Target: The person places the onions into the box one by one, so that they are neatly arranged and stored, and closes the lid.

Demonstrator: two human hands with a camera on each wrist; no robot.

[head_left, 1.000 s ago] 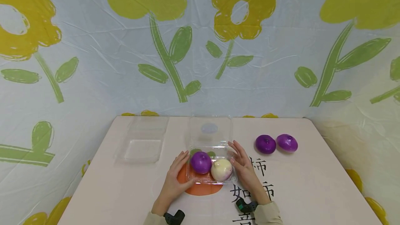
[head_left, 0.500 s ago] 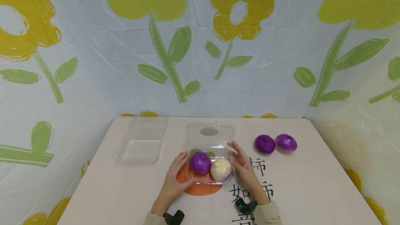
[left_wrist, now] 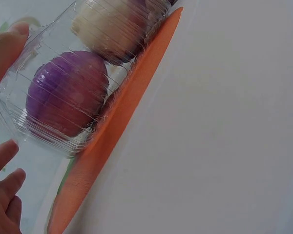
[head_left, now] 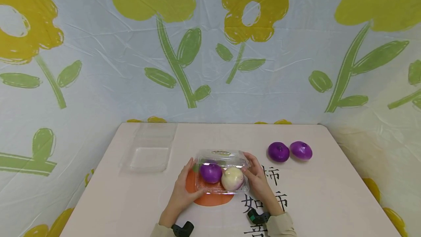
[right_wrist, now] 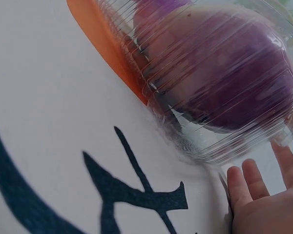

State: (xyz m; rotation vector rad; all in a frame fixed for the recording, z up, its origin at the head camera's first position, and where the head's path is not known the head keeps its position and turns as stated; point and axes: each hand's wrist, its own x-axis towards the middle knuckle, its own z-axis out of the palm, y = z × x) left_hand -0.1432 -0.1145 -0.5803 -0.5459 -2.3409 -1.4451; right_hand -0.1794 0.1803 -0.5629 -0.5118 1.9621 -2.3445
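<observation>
A clear plastic clamshell box [head_left: 215, 189] sits in the middle of the table, over a printed orange shape. Inside lie a purple onion [head_left: 211, 173] on the left and a pale onion with a purple flush [head_left: 232, 179] on the right. Its hinged lid [head_left: 222, 153] leans forward over the back of the box, partly lowered. My left hand [head_left: 181, 189] lies along the left side, thumb on the front rim and fingers extended. On the opposite side, my right hand [head_left: 259, 183] touches the box and lid corner with fingers fairly straight.
Another clear clamshell box [head_left: 149, 156] stands with its lid up at the back left. Two more purple onions [head_left: 278, 152] rest on the right of the table. Black printed characters [head_left: 273, 175] mark the tabletop beside my right hand. A flower-patterned sheet [head_left: 210, 83] hangs behind.
The lid has swung up from lying back behind the box and tipped forward over the onions. Fingers of both hands have shifted slightly at the back corners; the box and onions stayed put.
</observation>
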